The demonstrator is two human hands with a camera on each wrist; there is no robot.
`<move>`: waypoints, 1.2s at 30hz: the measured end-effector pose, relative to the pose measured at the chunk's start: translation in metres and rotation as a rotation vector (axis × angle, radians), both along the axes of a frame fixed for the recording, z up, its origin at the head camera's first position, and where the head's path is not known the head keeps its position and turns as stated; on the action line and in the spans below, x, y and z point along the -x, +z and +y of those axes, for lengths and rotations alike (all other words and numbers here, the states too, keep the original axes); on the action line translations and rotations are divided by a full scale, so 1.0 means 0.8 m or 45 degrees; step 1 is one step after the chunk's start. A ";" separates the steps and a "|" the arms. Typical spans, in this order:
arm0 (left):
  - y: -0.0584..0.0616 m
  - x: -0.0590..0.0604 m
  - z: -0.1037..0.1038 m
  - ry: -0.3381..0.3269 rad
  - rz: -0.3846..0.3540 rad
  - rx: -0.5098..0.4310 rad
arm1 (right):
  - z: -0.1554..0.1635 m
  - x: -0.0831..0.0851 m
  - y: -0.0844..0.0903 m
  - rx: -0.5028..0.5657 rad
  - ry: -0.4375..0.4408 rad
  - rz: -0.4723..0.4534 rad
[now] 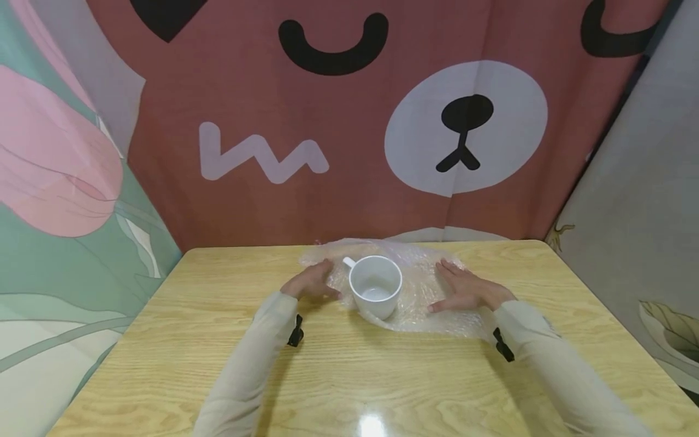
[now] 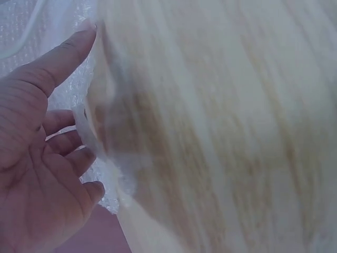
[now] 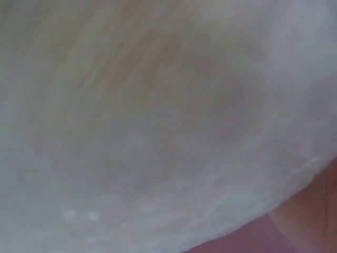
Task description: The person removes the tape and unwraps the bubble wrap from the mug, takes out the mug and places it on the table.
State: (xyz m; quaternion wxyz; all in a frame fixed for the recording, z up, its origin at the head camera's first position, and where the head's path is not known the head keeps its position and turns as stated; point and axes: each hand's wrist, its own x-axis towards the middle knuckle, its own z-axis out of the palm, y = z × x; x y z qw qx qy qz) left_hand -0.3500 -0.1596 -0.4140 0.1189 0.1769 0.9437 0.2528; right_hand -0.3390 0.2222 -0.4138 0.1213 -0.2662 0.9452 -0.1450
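Note:
A white mug (image 1: 375,285) stands upright on a sheet of clear bubble wrap (image 1: 420,303), its handle pointing to the far left. Beside the mug, my left hand (image 1: 312,280) is at the sheet's left edge with thumb and fingers apart. In the left wrist view, the fingers of that hand (image 2: 47,142) bend loosely at the wrap's edge (image 2: 92,132). My right hand (image 1: 466,290) rests spread on the right part of the sheet. Blurred bubble wrap (image 3: 158,174) fills most of the right wrist view, hiding nearly all of the right hand (image 3: 310,211).
The wooden table (image 1: 338,376) carries the sheet near its back edge. Behind it hangs a reddish cloth (image 1: 349,206) with a printed bear face; patterned cloths (image 1: 628,212) hang at both sides. Each wrist bears a small black device (image 1: 295,331).

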 end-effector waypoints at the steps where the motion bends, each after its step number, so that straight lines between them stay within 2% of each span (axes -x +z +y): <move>1: 0.001 0.000 0.000 -0.013 0.009 0.017 | 0.001 -0.001 0.000 -0.004 0.003 0.005; 6: 0.006 0.005 0.000 -0.033 0.061 0.056 | 0.002 -0.004 0.005 0.009 0.010 0.036; 10: 0.015 0.002 0.000 0.031 0.039 -0.025 | 0.003 -0.005 0.012 0.034 0.018 0.056; 13: 0.024 0.000 -0.003 0.042 0.040 -0.066 | 0.006 -0.006 0.017 0.047 0.017 0.065; 17: 0.030 -0.002 -0.009 0.019 0.108 -0.114 | 0.010 -0.009 0.020 0.063 0.019 0.064; 21: 0.029 -0.005 -0.005 0.047 0.222 -0.298 | 0.012 -0.019 0.024 0.089 0.043 0.103; 26: 0.023 -0.011 0.018 0.165 0.354 -0.623 | 0.007 -0.039 0.035 0.139 0.053 0.227; 30: 0.020 -0.014 0.039 0.274 0.377 -0.841 | -0.003 -0.056 0.040 0.239 0.007 0.295; 36: 0.011 -0.013 0.058 0.362 0.369 -1.004 | -0.017 -0.074 0.028 0.320 -0.033 0.294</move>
